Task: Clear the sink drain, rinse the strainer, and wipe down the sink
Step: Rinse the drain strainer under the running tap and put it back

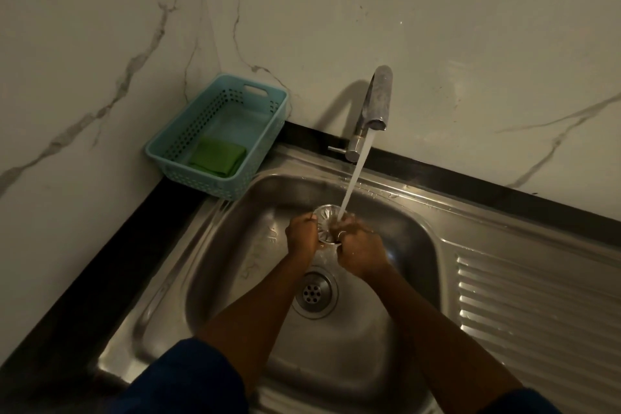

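A round metal strainer (pixel 325 219) is held over the steel sink (pixel 235 245) under running water from the tap (pixel 374 107). My left hand (pixel 302 235) grips its left rim. My right hand (pixel 359 250) holds its right side, fingers curled against it where the stream lands. Below the hands the open drain (pixel 314 292) shows its perforated bottom.
A teal plastic basket (pixel 268 111) stands at the sink's back left corner with a folded green cloth (pixel 216 156) inside. A ribbed draining board (pixel 537 309) lies to the right. Marble walls close the back and left.
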